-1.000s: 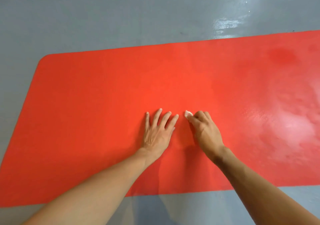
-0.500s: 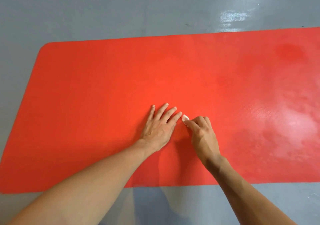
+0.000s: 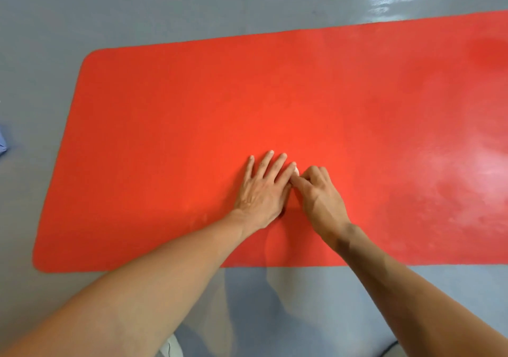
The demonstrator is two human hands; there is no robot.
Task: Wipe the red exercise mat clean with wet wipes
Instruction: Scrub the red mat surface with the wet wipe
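Two bare hands are working near the middle of a red exercise mat (image 3: pixel 192 125), which is lying flat on a grey floor (image 3: pixel 137 7). Left hand (image 3: pixel 262 189) is resting palm-down on the mat, fingers straight and slightly spread. Right hand (image 3: pixel 319 194) is sitting just beside it, fingers curled, pinching a small white wet wipe (image 3: pixel 296 170) that is touching the left forefinger's tip. Glossy damp-looking patches are showing on the mat's right part. One blue item (image 3: pixel 3 143) is lying at the far left edge, too cropped to identify.
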